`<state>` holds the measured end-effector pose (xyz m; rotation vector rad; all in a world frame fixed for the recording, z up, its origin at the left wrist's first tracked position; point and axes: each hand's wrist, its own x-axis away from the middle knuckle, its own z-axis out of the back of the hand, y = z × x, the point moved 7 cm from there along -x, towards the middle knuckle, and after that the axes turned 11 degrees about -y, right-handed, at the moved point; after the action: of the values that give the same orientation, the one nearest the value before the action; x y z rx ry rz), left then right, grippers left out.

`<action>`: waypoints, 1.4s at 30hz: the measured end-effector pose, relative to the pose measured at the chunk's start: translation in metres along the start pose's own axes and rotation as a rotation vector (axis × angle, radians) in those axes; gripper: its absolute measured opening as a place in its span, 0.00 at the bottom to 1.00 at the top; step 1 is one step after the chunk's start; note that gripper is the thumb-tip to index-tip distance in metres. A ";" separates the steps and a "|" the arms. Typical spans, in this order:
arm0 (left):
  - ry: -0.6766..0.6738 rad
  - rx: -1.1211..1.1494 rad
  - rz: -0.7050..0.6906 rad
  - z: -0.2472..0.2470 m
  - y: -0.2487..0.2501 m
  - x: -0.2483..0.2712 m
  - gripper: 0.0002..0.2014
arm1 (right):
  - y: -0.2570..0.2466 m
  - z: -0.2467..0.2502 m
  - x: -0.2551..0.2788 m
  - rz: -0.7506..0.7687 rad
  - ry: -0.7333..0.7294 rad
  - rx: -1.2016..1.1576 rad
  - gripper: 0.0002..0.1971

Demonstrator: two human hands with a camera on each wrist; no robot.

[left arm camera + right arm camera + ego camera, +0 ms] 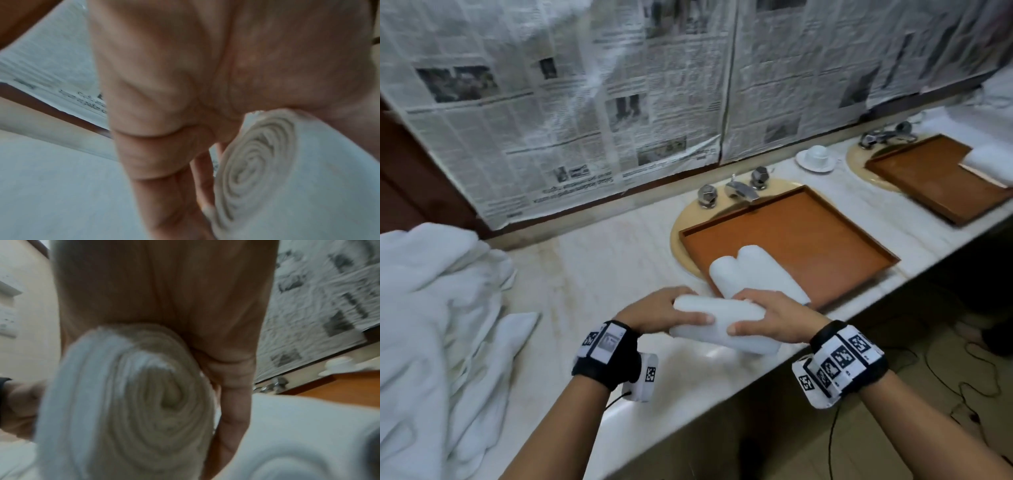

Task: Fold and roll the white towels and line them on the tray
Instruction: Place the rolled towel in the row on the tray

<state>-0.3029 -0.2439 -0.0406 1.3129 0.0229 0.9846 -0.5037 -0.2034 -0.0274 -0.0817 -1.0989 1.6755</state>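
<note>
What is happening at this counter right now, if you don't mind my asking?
A person is rolling white towels for a tray. Both the left hand and the right hand grip a finished rolled towel just above the marble counter. Two rolled towels already lie side by side on the near corner of the brown tray set over the sink. A pile of unrolled towels waits on the left.

Bare forearms; black wrist straps (851,363) bearing white tags with black square codes; thin black cable at left wrist.

rolled towels (724,325): 3 | trays (825,240): 2 | sinks (678,240): 2 | cup and saucer (816,157): 1 | loose towel pile (431,308): 1
</note>
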 end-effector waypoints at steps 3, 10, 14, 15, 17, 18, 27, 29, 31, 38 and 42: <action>0.095 0.116 -0.139 0.001 0.051 -0.038 0.18 | 0.034 0.048 0.019 0.053 0.161 -0.123 0.29; 0.363 0.027 -0.249 -0.005 0.105 -0.143 0.20 | 0.124 0.131 0.017 0.039 0.406 -0.227 0.25; 0.503 -0.362 -0.085 -0.018 0.096 -0.169 0.21 | 0.165 0.140 0.009 -0.070 0.515 -0.248 0.24; 0.492 -0.442 -0.002 -0.024 0.088 -0.172 0.23 | 0.171 0.138 0.006 -0.100 0.523 -0.251 0.23; 0.458 -0.532 0.108 -0.038 0.074 -0.177 0.27 | 0.181 0.133 -0.001 -0.145 0.525 -0.241 0.23; 0.444 -0.552 0.131 -0.044 0.070 -0.180 0.29 | 0.183 0.131 -0.005 -0.161 0.521 -0.236 0.23; 0.498 -0.512 0.198 -0.057 0.066 -0.182 0.33 | 0.198 0.100 -0.030 -0.302 0.361 -0.145 0.26; 0.496 -0.498 0.199 -0.057 0.066 -0.182 0.33 | 0.199 0.098 -0.030 -0.316 0.346 -0.101 0.27; 0.484 -0.490 0.205 -0.057 0.066 -0.182 0.33 | 0.201 0.099 -0.028 -0.314 0.333 -0.095 0.28; 0.473 -0.446 0.216 -0.055 0.065 -0.182 0.33 | 0.203 0.105 -0.025 -0.319 0.288 -0.053 0.32; 0.477 -0.445 0.206 -0.055 0.066 -0.183 0.33 | 0.200 0.103 -0.023 -0.323 0.288 -0.056 0.33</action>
<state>-0.4824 -0.3167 -0.0960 0.6639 0.0315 1.3721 -0.6958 -0.2835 -0.1162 -0.1667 -0.8879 1.2989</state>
